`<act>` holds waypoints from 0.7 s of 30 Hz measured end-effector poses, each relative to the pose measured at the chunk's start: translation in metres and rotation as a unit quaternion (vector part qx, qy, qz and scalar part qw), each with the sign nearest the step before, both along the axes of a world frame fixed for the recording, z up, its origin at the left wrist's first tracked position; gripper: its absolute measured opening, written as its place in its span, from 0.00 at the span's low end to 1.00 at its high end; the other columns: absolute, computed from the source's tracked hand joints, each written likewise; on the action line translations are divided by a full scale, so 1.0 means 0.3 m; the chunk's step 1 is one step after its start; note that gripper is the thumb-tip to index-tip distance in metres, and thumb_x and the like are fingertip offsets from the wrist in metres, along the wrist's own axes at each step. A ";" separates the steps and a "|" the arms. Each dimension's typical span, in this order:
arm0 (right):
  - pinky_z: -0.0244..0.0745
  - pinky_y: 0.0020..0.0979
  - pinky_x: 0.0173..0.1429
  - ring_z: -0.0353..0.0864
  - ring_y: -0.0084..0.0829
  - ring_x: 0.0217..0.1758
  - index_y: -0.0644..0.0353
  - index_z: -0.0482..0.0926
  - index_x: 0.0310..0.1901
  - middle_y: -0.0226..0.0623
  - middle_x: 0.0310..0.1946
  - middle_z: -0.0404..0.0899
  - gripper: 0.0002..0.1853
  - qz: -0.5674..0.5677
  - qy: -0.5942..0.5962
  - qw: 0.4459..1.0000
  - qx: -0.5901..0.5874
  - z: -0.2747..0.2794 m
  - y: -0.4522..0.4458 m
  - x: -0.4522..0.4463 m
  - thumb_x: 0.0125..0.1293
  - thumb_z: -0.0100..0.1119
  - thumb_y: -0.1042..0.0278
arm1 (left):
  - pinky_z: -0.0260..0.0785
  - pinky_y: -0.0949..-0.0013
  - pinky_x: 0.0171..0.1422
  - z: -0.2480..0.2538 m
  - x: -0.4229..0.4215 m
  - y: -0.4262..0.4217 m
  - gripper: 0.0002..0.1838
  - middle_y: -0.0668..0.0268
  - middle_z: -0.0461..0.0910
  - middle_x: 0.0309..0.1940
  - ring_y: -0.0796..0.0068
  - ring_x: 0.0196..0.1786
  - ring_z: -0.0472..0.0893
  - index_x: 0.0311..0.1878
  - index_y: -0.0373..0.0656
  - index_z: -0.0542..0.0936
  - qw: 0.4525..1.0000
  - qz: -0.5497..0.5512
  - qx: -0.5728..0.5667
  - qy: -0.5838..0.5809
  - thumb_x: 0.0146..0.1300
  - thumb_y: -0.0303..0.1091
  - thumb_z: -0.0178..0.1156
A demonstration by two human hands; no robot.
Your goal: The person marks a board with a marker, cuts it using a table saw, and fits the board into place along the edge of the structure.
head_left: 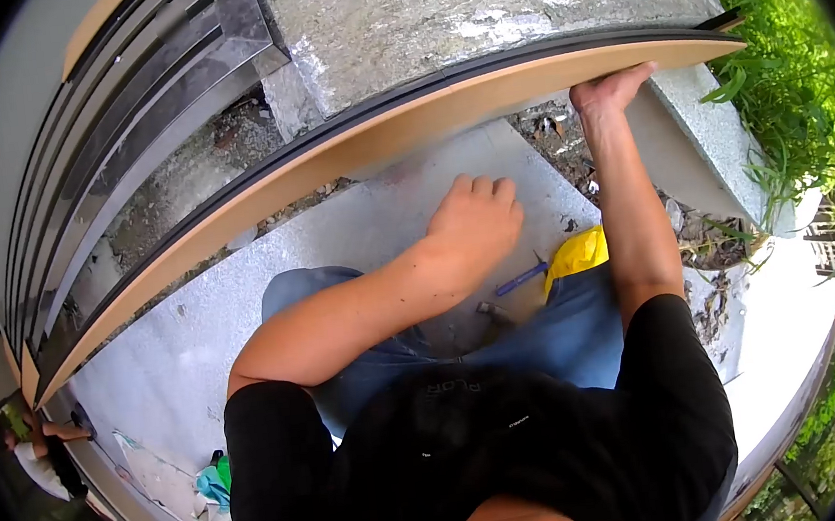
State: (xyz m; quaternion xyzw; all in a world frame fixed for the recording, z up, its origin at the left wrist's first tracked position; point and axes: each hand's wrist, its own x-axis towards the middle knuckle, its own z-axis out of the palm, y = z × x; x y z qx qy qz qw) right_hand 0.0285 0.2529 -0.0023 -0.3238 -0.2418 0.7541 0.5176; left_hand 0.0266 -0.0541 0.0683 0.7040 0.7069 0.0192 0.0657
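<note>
A long tan board [405,126] with a black edge stretches across the view in front of me, bowed by the lens. Near its right end my right hand [610,91] presses against it from below and grips it, several fingers being partly hidden. My left hand [479,219] is closed in a fist above the grey slab [208,281], apart from the board. Whatever is inside that fist, if anything, stays hidden. Below it lie a blue stick-like tool [522,279], a yellow bag or cloth [576,253] by my leg, and a small greyish object [493,309], blurred.
Black metal slats [138,127] stand at upper left, beside a rough concrete block [483,3]. Green plants [799,43] grow on the right, next to a pale stone slab [712,132]. Another person [44,457] is at far left. Green and teal items [216,481] lie at lower left.
</note>
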 end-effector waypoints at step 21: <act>0.70 0.61 0.75 0.76 0.53 0.71 0.61 0.76 0.69 0.48 0.70 0.75 0.44 0.011 -0.031 0.999 0.021 -0.005 0.026 -0.010 0.66 0.45 0.29 | 0.64 0.53 0.60 -0.168 0.100 0.079 0.23 0.55 0.81 0.56 0.55 0.59 0.79 0.60 0.36 0.82 0.996 0.026 -0.085 -0.030 0.64 0.37 0.61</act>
